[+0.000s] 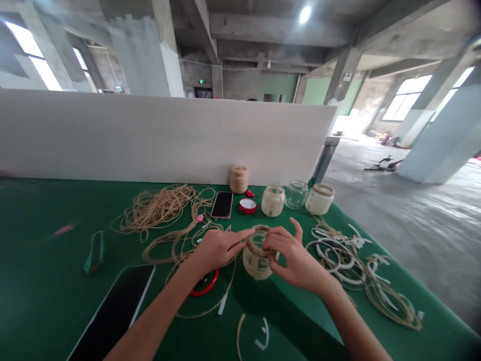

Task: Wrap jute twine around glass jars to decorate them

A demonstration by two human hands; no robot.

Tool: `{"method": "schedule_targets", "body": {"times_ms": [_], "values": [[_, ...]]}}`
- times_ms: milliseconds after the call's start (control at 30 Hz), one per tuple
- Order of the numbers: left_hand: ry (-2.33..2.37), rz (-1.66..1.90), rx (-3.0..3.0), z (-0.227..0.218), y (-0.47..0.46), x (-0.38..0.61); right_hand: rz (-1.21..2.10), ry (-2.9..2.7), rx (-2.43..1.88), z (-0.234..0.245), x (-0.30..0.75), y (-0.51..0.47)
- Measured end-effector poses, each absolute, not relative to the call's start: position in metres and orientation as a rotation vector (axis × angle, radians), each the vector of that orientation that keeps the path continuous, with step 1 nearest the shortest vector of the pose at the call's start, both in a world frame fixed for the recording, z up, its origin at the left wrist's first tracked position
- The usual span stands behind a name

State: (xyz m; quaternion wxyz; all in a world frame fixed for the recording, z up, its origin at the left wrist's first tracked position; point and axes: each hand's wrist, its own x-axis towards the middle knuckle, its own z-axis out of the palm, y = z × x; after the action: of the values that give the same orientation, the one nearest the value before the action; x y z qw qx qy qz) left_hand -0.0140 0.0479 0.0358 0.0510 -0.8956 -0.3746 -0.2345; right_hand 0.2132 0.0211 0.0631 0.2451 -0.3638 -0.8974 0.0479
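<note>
A glass jar (258,265) with pale wrapping on its sides stands in front of me, brown twine round its neck. My left hand (220,246) comes from the left, fingers stretched out and the fingertips touching the jar's rim and upper side. On the other side, my right hand (291,253) is closed over the rim, fingertips inside the mouth and thumb against the outside. One finger of that hand sticks up. Beneath my left wrist lies a red ring-shaped roll (205,287), partly hidden. A strand of twine (229,286) with a white end runs beside it.
Loose twine (161,208) lies at left, near a phone (222,205), red-rimmed lid (248,205) and twine-covered jar (239,179). Behind stand a wrapped jar (273,201), clear jar (296,194) and twine-necked jar (320,199). Right are white rings (338,260); left, a tablet (116,306) and green cutter (94,251).
</note>
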Motion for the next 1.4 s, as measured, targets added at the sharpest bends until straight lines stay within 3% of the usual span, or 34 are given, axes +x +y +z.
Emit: {"method": "schedule_targets", "body": {"times_ms": [200,800,1400], "values": [[-1.121,-0.823,-2.796,0.036,0.043,-0.01,0.149,-2.402,-1.028,0.065,0.213,0.021],[-1.243,-0.649,-2.847,0.051,0.033,-0.003,0.063,-2.447,-0.973,0.064,0.208,0.018],[-1.205,-0.68,-2.739,0.038,0.047,-0.008,0.027,-2.38,-1.039,0.062,0.215,0.024]]}}
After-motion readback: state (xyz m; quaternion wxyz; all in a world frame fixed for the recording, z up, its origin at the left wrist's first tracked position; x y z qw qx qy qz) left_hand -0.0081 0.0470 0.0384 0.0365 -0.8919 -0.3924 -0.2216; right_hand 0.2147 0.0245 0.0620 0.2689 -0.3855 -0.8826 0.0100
